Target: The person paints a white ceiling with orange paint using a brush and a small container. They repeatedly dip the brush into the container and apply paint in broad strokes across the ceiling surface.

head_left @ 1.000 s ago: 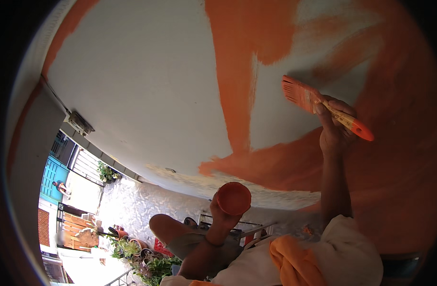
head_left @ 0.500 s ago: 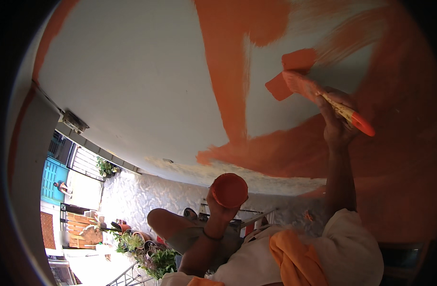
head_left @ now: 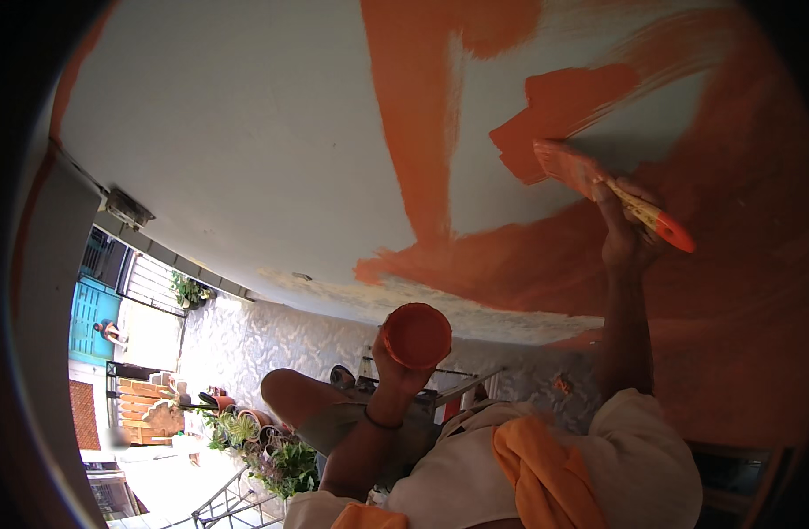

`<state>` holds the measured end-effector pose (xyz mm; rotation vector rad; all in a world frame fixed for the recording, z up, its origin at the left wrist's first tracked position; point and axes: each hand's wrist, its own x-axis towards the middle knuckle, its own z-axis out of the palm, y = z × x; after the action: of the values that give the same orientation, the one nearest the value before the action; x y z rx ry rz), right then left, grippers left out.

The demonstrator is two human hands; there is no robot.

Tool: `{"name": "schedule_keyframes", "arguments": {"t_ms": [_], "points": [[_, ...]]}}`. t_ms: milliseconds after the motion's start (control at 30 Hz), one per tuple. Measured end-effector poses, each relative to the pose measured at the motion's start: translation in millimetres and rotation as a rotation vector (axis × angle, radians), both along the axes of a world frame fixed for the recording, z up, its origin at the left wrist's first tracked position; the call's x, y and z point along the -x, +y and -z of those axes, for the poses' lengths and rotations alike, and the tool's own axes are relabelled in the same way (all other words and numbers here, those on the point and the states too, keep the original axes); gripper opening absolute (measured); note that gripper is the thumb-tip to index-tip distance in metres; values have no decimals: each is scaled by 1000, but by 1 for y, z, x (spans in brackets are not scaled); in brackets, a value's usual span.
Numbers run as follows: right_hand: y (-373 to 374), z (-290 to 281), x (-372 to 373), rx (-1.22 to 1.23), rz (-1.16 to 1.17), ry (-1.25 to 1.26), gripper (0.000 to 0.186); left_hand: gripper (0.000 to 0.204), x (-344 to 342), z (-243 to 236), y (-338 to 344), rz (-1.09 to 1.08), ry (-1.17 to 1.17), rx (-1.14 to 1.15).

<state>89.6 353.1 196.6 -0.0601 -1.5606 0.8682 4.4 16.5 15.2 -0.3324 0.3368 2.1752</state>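
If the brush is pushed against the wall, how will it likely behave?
The brush would probably flex at its bristles, which form a flat, paint-coated tuft. The handle should stay stiff, as it looks straight in the right hand. The bristles may slide easily, since the orange paint beside them looks wet.

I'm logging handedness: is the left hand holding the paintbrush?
No, the right hand grips the paintbrush, while the left hand holds the cup.
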Motion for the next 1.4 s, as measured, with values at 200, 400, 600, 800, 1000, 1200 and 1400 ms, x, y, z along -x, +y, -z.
{"name": "schedule_keyframes", "arguments": {"t_ms": [200, 400, 600, 800, 1000, 1200, 1400], "points": [[42, -80, -50, -756, 625, 161, 11, 52, 0, 1, 0, -30, -57, 44], [-10, 6, -13, -1008, 628, -260, 21, 52, 2, -2, 5, 25, 4, 15], [-37, 43, -13, -767, 169, -343, 21, 52, -1, -5, 3, 18, -4, 16], [17, -37, -67, 47, 227, -46, 14, 55, -4, 4, -4, 29, 2, -58], [12, 0, -55, -970, 642, -259, 21, 58, -1, 4, -1, 44, 38, -93], [-12, 45, -36, -697, 62, -449, 16, 57, -3, 2, -1, -6, 32, 85], [68, -73, -64, 209, -57, -515, 18, 58, -6, -3, -1, 32, 0, -8]]}}
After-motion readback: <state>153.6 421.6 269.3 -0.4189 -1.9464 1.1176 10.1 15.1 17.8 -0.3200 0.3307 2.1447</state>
